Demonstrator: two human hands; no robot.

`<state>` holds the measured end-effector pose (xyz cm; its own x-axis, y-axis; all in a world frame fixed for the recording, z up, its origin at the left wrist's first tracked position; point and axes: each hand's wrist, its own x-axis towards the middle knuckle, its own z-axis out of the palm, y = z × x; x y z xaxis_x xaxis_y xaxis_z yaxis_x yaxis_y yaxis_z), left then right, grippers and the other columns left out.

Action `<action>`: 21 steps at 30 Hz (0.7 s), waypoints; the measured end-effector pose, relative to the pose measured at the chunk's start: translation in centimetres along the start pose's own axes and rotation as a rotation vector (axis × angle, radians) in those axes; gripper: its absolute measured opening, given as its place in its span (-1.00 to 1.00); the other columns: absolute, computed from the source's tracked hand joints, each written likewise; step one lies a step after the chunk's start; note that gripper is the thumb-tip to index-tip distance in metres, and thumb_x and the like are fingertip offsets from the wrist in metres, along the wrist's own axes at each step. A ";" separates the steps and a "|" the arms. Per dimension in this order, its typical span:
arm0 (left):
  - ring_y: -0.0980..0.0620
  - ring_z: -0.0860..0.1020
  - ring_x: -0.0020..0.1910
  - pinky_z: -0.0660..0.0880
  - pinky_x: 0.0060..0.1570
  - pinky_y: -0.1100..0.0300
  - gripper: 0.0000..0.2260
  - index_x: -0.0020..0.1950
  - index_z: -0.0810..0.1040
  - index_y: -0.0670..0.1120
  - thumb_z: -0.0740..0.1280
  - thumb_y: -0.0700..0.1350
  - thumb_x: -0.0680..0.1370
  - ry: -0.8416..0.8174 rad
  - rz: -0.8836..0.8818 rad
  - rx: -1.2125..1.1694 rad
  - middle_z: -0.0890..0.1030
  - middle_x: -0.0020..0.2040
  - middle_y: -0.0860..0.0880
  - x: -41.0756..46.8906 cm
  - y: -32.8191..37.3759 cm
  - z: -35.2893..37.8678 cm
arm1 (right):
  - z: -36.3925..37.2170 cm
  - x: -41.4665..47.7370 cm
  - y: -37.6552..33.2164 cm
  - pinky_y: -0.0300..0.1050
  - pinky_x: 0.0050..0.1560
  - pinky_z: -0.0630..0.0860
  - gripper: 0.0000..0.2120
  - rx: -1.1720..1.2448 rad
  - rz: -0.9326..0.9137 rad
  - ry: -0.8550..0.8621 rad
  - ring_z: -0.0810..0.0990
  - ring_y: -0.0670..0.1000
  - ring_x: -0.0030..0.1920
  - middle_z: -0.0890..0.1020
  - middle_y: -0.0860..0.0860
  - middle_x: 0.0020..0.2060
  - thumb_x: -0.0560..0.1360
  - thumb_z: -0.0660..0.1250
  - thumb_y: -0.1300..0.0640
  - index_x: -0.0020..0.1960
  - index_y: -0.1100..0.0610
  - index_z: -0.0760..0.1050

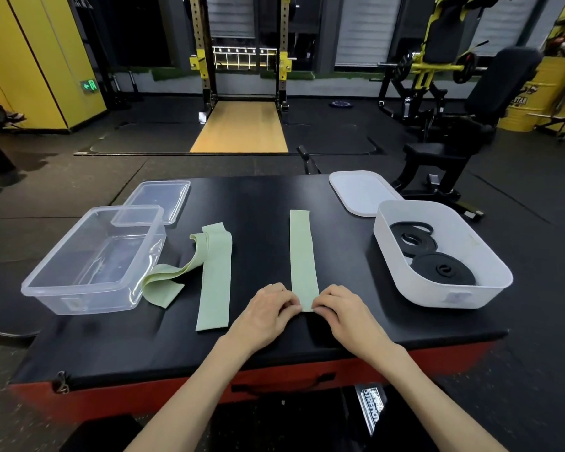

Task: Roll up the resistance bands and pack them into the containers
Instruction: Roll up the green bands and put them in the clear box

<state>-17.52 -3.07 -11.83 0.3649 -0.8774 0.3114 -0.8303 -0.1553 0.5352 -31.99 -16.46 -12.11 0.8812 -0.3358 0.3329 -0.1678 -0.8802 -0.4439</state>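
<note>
Pinching the near end of a flat green band (302, 256), the left hand (268, 313) and right hand (343, 316) hold its corners. Loose green bands (213, 282) and a clear container (95, 298) lie left of them; a white container (415, 288) with rolled black bands (444, 272), right.

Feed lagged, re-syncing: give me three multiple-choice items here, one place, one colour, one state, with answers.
1. Where do the rolled black bands lie? A) on the floor B) in the white container C) under the table
2. What colour is the band pinched by the left hand and right hand? A) red B) black C) light green
3. The clear container is: A) lidded B) open, no bands inside C) full
Answers: B, coils sit inside its walls; C, the strip is pale green; B, the clear lid lies behind it.
</note>
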 end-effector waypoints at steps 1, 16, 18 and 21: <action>0.13 0.42 -0.17 0.34 -0.07 0.32 -0.89 -0.06 0.62 -0.05 0.32 -0.06 0.55 -0.006 -0.013 -0.003 0.49 -0.19 0.05 0.0 0.0 0.0 | 0.0 0.1 0.1 -0.22 -0.01 0.42 -0.89 0.006 0.006 -0.007 0.46 -0.10 -0.05 0.53 -0.11 -0.12 0.56 0.28 0.18 -0.03 0.09 0.60; 0.20 0.37 -0.44 0.30 -0.35 0.43 -0.98 -0.20 0.66 0.05 0.43 -0.06 0.42 -0.073 -0.246 -0.189 0.58 -0.35 0.18 1.3 0.8 -1.4 | -0.4 1.4 -0.1 -0.39 -0.25 0.38 -0.75 0.250 0.206 0.021 0.48 -0.12 -0.33 0.57 -0.12 -0.36 0.41 0.42 0.25 -0.26 -0.11 0.55; 0.18 0.35 -0.45 0.30 -0.35 0.42 -0.98 -0.20 0.66 0.06 0.44 -0.06 0.41 -0.050 -0.242 -0.206 0.59 -0.33 0.18 1.3 0.7 -1.2 | -0.2 1.3 -0.1 -0.41 -0.22 0.37 -0.76 0.262 0.239 0.057 0.49 -0.12 -0.29 0.58 -0.10 -0.31 0.39 0.44 0.25 -0.27 -0.10 0.57; 0.17 0.36 -0.42 0.31 -0.31 0.43 -0.93 -0.17 0.64 0.09 0.42 -0.09 0.44 0.003 -0.196 -0.199 0.59 -0.27 0.16 1.0 0.7 -0.9 | -0.3 1.5 -0.2 -0.42 -0.23 0.37 -0.82 0.273 0.266 0.066 0.49 -0.12 -0.30 0.58 -0.11 -0.33 0.38 0.45 0.25 -0.26 -0.03 0.61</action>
<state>-17.39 -3.62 -10.41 0.5118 -0.8381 0.1889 -0.6449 -0.2295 0.7290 -30.76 -16.90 -11.31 0.7907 -0.5693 0.2251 -0.2551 -0.6406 -0.7242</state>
